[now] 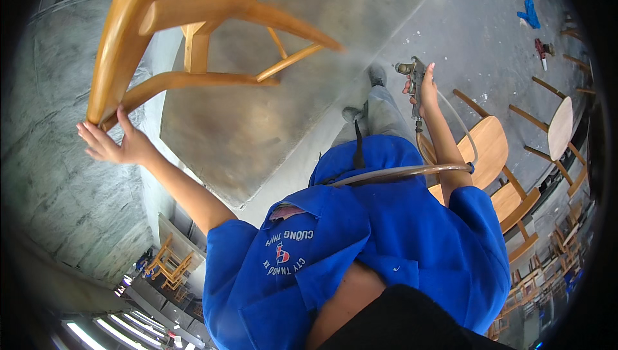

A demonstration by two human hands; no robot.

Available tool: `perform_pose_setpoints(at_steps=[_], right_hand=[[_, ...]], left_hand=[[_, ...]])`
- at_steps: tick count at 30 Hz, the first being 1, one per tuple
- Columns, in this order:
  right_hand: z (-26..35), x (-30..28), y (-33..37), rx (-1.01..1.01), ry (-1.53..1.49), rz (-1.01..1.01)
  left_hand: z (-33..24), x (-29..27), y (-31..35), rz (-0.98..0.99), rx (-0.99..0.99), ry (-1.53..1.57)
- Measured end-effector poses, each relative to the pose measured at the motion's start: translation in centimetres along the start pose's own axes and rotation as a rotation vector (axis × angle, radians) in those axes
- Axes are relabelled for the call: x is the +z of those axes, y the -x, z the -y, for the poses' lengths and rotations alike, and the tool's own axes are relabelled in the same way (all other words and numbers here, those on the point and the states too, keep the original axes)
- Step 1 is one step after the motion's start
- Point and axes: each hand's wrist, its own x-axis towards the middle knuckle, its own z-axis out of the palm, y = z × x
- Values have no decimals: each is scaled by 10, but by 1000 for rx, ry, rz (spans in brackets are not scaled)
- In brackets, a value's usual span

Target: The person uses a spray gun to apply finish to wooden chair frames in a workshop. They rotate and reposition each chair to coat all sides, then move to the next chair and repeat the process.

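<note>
One translucent brownish hose (412,170) crosses a blue cloth shirt (418,228). The right grip (425,91) wraps a grey metal spray gun (417,70), nozzle facing left. The left grip (116,144) pinches the lower corner of a glossy honey-brown wooden chair (212,8), which extends up and rightward from it. Farther right, pale wooden chairs (487,147) are on the grey floor (476,22).

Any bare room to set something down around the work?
Bare: the flat dark-grey slab, between the glossy honey-brown wooden chair and the dark shoes; also the grey concrete floor between that slab, the metal spray gun and the crumpled blue item. Crowded: the right side, where pale wooden chairs cluster.
</note>
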Motion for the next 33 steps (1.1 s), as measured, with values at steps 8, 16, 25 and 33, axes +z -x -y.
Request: perform_pose_setpoints(at_steps=[8,16,25,33], right_hand=[[64,12,-18,-90,34,-27],[243,148,-22,-528,-348,465],[245,199,-100,-317,-125,265],[194,117,-141,-303,-19,42]], left_hand=[[-1,-3,-3,-31,-24,-9],[-25,9,-61,16,-89,-9],[-79,40,-122,-28,-142,18],[-52,83,-158,10,-172,1]])
